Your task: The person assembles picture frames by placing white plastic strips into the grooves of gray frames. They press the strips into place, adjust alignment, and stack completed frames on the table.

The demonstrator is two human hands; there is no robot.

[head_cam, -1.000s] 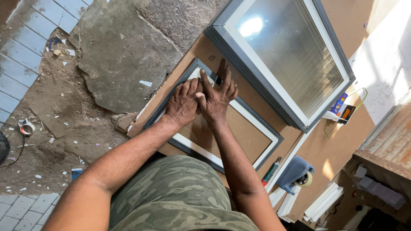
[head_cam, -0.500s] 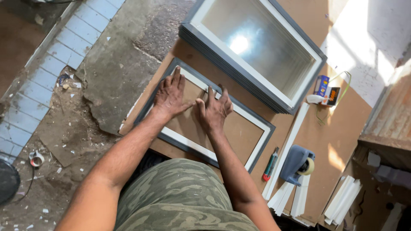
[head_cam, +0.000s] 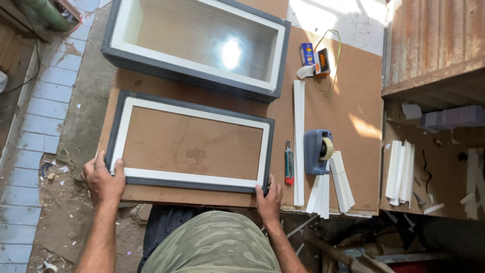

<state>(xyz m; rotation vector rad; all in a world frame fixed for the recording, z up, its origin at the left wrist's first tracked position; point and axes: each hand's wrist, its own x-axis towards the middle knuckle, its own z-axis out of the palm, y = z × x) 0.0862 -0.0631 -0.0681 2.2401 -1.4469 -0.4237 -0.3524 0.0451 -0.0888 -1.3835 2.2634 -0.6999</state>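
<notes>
Grey-edged, white-lipped frame [head_cam: 191, 143] lies flat on the brown board worktop [head_cam: 348, 101], its open middle showing bare board. Everything below is placed from that frame.

My left hand [head_cam: 104, 180] is on its near left corner, fingers curled over the grey edge, thumb lying along the white lip. My right hand [head_cam: 269, 198] is on its near right corner, fingers folded over the outer edge. Both are closed on the frame, not spread flat.

Beyond the frame, at the far side of the board, a stack of like frames [head_cam: 199, 43] sits with the top one glazed; light glares off the pane. Just right of the frame: a red and green utility knife [head_cam: 289, 163], then a long white strip [head_cam: 299, 141] running away from me. Further right, a blue-grey tape dispenser [head_cam: 318, 150] with a fan of short white strips [head_cam: 331, 187] at its near end. Far right and beyond: two small boxes [head_cam: 314, 56] with a loop of yellow-green cord. More white strips [head_cam: 401, 169] lie off the board on the lower bench.

Handling, as I judge it: no pane in this one, so probably light, and stiff along each rail but liable to rack at the mitred corners if lifted by one end. Painted faces look smooth, maybe a little slick. Best held as now, two corners at once, or by the two long rails, kept level.
</notes>
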